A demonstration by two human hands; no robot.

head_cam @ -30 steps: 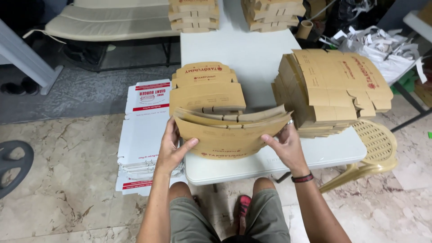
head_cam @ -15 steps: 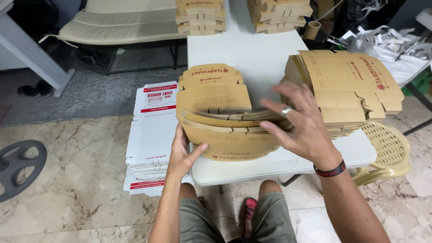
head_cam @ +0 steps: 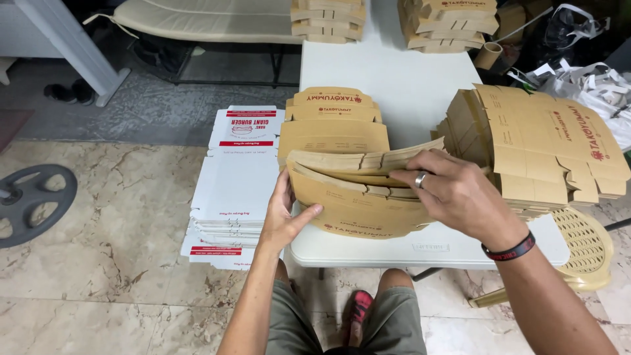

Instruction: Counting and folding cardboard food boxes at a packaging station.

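Observation:
A bundle of flat brown cardboard box blanks (head_cam: pixel 355 197) stands bowed on the near edge of a white table (head_cam: pixel 394 79). My left hand (head_cam: pixel 284 215) grips the bundle's left end, thumb across its front. My right hand (head_cam: pixel 453 194), with a ring and a dark wristband, lies over the top edges of the blanks, fingers pressing into them. Behind the bundle lies another brown blank (head_cam: pixel 332 118) flat on the table.
A tall stack of brown blanks (head_cam: pixel 545 148) rests at the right on the table and a cream plastic chair (head_cam: pixel 588 250). White printed blanks (head_cam: pixel 233 184) are piled on the floor at left. More brown stacks (head_cam: pixel 328 16) sit at the far end. A black wheel (head_cam: pixel 29 204) lies far left.
My right hand has left the bundle's right end and moved over its top edges, reaching leftward. My left hand keeps its hold on the left end.

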